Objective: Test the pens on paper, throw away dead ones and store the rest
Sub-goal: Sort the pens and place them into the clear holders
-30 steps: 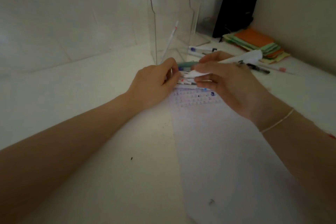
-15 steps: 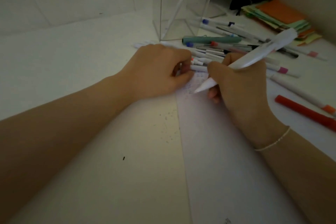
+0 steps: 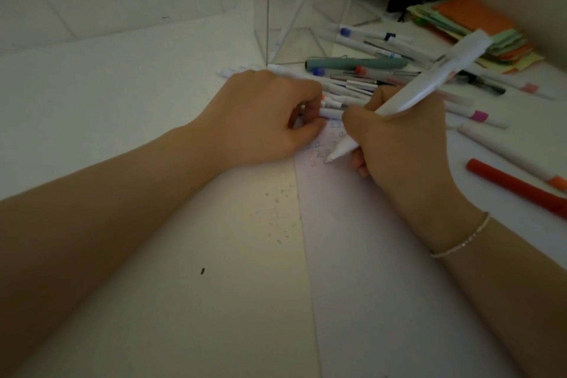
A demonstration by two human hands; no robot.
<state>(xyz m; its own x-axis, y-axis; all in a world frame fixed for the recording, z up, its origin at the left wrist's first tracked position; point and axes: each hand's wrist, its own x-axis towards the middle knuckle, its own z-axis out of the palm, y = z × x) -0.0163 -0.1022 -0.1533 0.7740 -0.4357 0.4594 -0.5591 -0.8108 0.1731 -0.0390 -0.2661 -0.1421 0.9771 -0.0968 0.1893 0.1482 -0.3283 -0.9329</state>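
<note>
I see my right hand [image 3: 402,144] curled around a fat white pen [image 3: 429,80], thumb and fingers gripping its lower barrel. The pen's long axis runs on a slant from its tip, down and to the left on the sheet of paper [image 3: 383,270], up to its blunt end, high and to the right over the pen pile [image 3: 368,77]. The tip sits right on or just above a patch of faint scribbles near the paper's top left corner; I cannot tell whether it touches. My left hand [image 3: 264,123] rests on the desk [image 3: 122,101] at the paper's left edge, fingers curled in, with a small white piece between them that I cannot identify. Behind both hands loose pens lie crosswise, a teal one [image 3: 356,64] among them. A clear acrylic holder [image 3: 300,9] stands just beyond with one pen leaning inside. A red marker [image 3: 515,186] lies to the right, and coloured sticky notes [image 3: 478,27] sit at the far right.
</note>
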